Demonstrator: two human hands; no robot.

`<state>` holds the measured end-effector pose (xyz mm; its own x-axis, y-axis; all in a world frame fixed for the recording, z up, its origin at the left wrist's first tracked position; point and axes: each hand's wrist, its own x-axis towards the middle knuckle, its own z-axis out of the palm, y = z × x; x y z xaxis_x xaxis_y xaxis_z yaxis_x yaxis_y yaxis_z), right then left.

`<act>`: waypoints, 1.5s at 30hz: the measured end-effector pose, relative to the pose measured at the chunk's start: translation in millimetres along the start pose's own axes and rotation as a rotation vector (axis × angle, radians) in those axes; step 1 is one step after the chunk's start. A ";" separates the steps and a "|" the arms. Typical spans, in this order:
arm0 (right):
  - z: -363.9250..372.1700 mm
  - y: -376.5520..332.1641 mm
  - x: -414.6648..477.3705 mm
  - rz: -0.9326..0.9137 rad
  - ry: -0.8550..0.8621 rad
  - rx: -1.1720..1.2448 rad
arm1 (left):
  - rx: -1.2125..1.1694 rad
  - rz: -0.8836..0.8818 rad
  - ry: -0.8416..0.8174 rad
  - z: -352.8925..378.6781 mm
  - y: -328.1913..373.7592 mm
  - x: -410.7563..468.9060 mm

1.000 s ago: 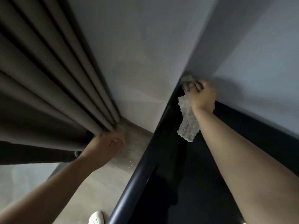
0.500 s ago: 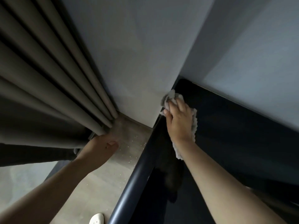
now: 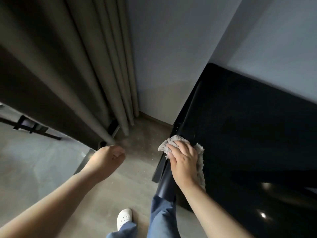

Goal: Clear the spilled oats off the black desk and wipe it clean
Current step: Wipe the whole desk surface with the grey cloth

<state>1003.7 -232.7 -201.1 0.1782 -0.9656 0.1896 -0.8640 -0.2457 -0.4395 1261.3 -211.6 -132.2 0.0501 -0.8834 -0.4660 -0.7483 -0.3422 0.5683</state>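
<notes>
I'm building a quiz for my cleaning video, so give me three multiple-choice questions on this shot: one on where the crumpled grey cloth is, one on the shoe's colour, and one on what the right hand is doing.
1. Where is the crumpled grey cloth?
A. At the edge of the glossy black desk
B. Lying on the floor
C. Hung on the curtain

2. What colour is the perforated clog shoe?
A. Black
B. White
C. Red

3. What is the right hand doing?
A. Gripping the curtain
B. Hanging empty in the air
C. Pressing flat on the cloth

Answers: 1 A, the cloth overhangs the desk's edge; 2 B, the clog is plainly white; 3 C, the hand's fingers lie fairly straight on top of the cloth.
</notes>
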 end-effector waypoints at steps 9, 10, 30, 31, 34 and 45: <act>30.7 -100.1 -151.1 0.047 -0.052 0.064 | 0.065 -0.064 -0.023 5.2 -101.6 -125.0; 32.5 -111.8 -171.6 0.052 -0.082 0.093 | 0.062 -0.059 -0.017 5.8 -107.4 -136.1; -240.7 -54.1 -378.7 0.671 0.394 0.057 | 0.053 0.455 -0.149 110.9 95.8 -309.4; -260.9 -44.6 -398.3 0.684 0.434 0.052 | 0.061 0.497 -0.163 124.7 115.2 -323.5; -324.0 -15.6 -452.0 0.737 0.543 0.015 | 0.075 0.603 -0.207 172.5 176.3 -363.8; -482.7 75.9 -632.7 1.025 0.722 -0.033 | 0.110 0.889 -0.453 343.5 350.3 -485.8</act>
<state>598.1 400.8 69.4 -0.8710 -0.4414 0.2157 -0.4656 0.6015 -0.6491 747.7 207.7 60.4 -0.7961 -0.5910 -0.1298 -0.4498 0.4345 0.7803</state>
